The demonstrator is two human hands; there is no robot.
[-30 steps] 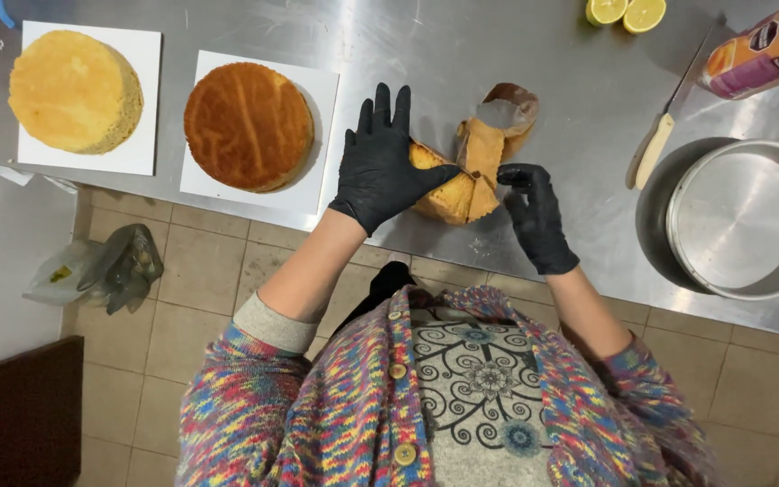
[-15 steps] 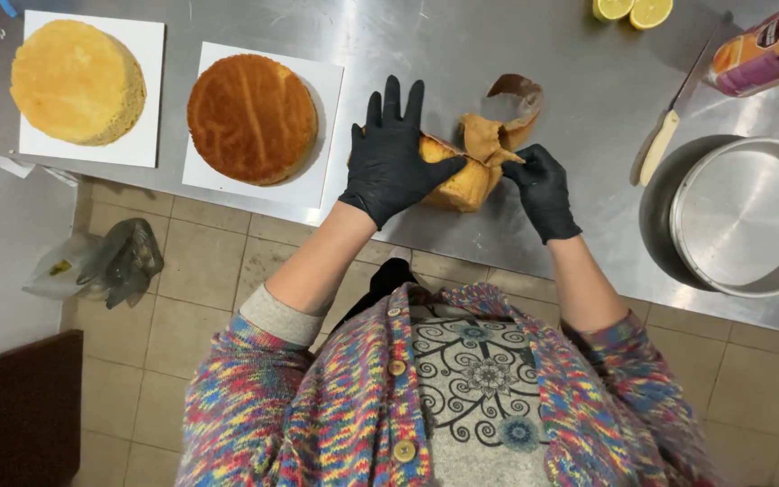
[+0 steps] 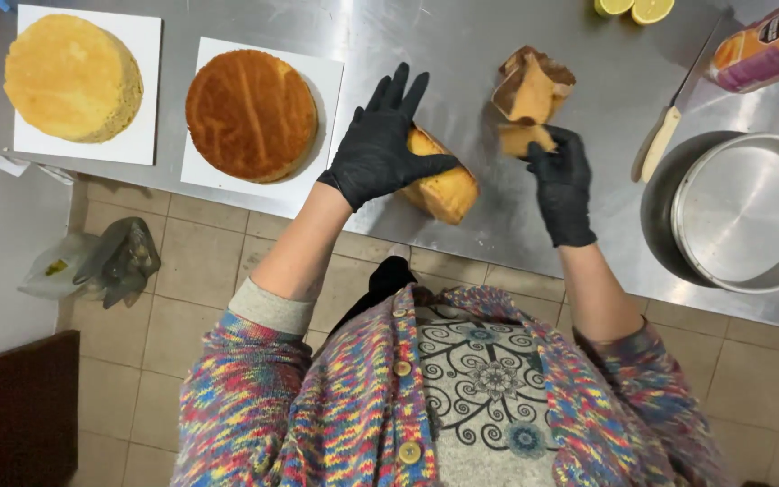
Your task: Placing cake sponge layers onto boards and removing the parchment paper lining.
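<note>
L hand (image 3: 380,153), black glove, fingers spread, presses flat on cake (image 3: 444,185) at frame centre, prob. to steady it. R hand (image 3: 559,176) pinches brown paper liner (image 3: 529,90), lifted clear up-right of cake, w/ steel counter (image 3: 426,36) beneath.

Three round cakes are in view: a pale one (image 3: 72,78) far left and a browner one (image 3: 251,114) beside it, each on its own white board, two boards in all, and a third (image 3: 442,183) under a hand. Two black-gloved hands, two lemon halves (image 3: 635,8) far right, one knife (image 3: 663,137), two nested metal pans (image 3: 750,212).
</note>
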